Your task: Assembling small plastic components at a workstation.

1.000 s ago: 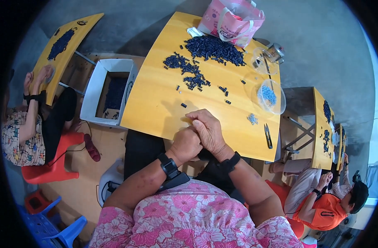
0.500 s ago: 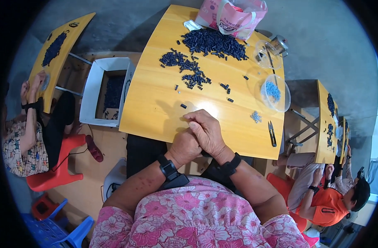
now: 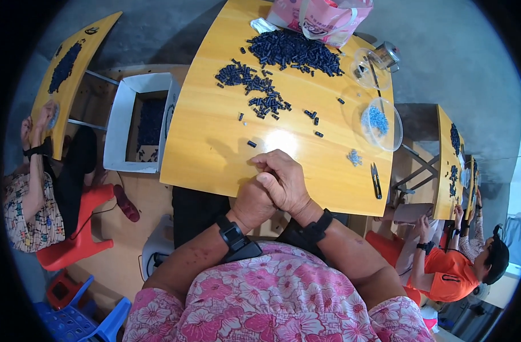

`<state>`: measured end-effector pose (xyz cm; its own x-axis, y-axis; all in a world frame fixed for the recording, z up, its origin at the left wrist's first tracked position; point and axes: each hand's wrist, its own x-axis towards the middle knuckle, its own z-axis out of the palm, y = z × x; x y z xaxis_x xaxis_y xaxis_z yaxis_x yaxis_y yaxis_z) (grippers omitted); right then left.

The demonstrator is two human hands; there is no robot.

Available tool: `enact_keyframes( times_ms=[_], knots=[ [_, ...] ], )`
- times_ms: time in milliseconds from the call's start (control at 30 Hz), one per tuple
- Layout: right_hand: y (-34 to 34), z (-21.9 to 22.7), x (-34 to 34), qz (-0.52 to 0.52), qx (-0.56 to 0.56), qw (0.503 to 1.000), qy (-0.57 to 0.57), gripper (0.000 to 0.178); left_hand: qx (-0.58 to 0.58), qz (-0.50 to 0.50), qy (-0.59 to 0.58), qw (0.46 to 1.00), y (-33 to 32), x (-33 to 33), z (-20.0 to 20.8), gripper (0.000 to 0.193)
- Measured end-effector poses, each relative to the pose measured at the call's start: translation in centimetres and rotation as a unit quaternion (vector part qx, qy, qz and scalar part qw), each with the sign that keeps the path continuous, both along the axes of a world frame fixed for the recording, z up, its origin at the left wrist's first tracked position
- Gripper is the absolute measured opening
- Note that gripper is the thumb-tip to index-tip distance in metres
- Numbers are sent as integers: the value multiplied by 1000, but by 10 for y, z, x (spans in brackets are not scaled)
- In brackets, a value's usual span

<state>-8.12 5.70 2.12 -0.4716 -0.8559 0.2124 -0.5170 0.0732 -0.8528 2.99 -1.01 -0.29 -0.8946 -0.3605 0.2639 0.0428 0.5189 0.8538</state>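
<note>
My left hand (image 3: 250, 204) and my right hand (image 3: 283, 179) are pressed together at the near edge of the yellow table (image 3: 209, 137), fingers curled. The right hand lies over the left, and whatever sits between the fingertips is hidden. Both wrists wear black bands. A single dark blue piece (image 3: 252, 144) lies just beyond my fingers. Farther out sits a scattered pile of dark blue pieces (image 3: 254, 91), with a bigger heap (image 3: 297, 50) behind it.
A clear bowl (image 3: 380, 122) with light blue bits and a small cutter (image 3: 375, 181) lie to the right. A pink bag (image 3: 323, 17) stands at the far edge. A white box (image 3: 143, 122) of dark pieces sits left. Other people work at neighbouring tables.
My hands stay joined at the table's near edge with only slight finger shifts. The view has tilted a little, so the table appears higher.
</note>
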Motion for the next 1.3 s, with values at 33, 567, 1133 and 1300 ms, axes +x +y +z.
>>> enact_keyframes(
  times_ms=[33, 567, 1133, 1300],
  knots=[
    [0, -1, 0, -1, 3, 1000, -1, 56, 3, -1, -1, 1000, 1, 0, 1, 28],
    [2, -3, -8, 8, 25, 999, 20, 39, -58, -12, -111, 992, 1, -4, -10, 22],
    [116, 18, 22, -10, -41, 925, -377, 31, 367, -18, -146, 918, 26, 22, 51, 19],
    [124, 13, 28, -36, -39, 944, -327, 32, 396, -66, -136, 906, 30, 23, 51, 21]
  ],
)
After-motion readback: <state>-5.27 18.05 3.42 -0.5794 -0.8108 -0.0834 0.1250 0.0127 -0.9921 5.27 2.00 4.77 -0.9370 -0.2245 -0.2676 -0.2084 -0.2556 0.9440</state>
